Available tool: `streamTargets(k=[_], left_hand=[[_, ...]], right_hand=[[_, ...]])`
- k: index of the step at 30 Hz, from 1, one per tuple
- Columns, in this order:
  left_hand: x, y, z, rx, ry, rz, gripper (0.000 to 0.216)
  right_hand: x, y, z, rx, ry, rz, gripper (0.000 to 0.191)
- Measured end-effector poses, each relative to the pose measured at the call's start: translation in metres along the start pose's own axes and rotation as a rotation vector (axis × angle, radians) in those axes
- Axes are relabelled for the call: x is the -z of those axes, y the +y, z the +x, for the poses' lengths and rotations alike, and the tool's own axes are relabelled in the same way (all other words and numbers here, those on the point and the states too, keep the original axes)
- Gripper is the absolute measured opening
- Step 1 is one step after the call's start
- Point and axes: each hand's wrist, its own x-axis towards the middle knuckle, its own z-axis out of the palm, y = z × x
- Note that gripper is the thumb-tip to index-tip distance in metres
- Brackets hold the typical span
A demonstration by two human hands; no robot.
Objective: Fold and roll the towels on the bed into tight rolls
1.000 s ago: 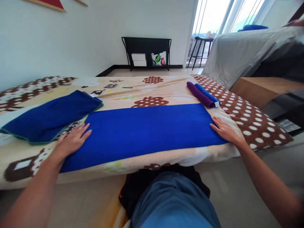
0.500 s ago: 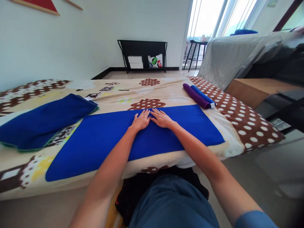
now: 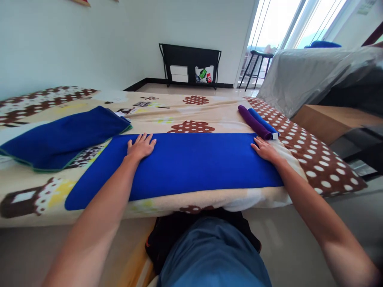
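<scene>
A bright blue towel (image 3: 191, 159) lies flat in a long strip along the near side of the bed. My left hand (image 3: 141, 146) rests palm down on its left part, fingers spread. Near the towel's far right corner, my right hand (image 3: 265, 149) lies flat with fingers stretched out. Just beyond that hand are a rolled purple towel (image 3: 254, 122) and a rolled blue towel (image 3: 263, 120) with a white tag, side by side. To the left lies a loosely spread dark blue towel (image 3: 66, 133) with green edging.
The bed has a cream blanket (image 3: 227, 109) with brown dotted patterns. A black rack (image 3: 190, 61) stands against the far wall. At right are a plastic-covered piece of furniture (image 3: 299, 75) and a cardboard box (image 3: 326, 119). A black stool (image 3: 257, 65) stands by the window.
My hands have slid apart across the blue towel, the left one leftward and the right one rightward to the far right corner. The towel's surface stays flat. The view has shifted slightly.
</scene>
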Motion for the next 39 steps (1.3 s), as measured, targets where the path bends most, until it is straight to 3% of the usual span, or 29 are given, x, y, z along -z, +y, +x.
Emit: streamTargets(k=[2,5,9,12,17,30,35,39], left_hand=[[0.000,0.022,0.001,-0.031,0.014,-0.020,0.060],[-0.004,0.072,0.006,-0.161,0.038,-0.082,0.051],[-0.014,0.140,0.018,-0.258,0.090,-0.189,0.035],[-0.022,0.164,0.030,-0.242,0.120,-0.242,0.028],[-0.027,0.165,0.044,-0.247,0.100,-0.298,0.019],[-0.026,0.176,0.045,-0.157,0.111,-0.295,0.003],[-0.016,0.182,0.046,-0.159,0.144,-0.338,0.001],[0.003,0.185,0.043,-0.178,0.176,-0.403,0.004]], right_hand=[[-0.001,-0.026,-0.005,0.022,0.051,-0.012,0.057],[0.001,-0.096,-0.024,0.201,0.083,-0.019,0.051],[0.005,-0.204,-0.081,0.556,0.094,0.004,0.029],[0.004,-0.249,-0.122,0.696,0.098,0.025,0.021],[-0.008,-0.256,-0.150,0.814,0.195,-0.037,0.022],[-0.006,-0.264,-0.148,0.844,0.374,-0.080,0.015],[-0.007,-0.263,-0.146,0.837,0.539,0.017,0.014],[-0.001,-0.264,-0.144,0.845,0.613,0.089,0.014]])
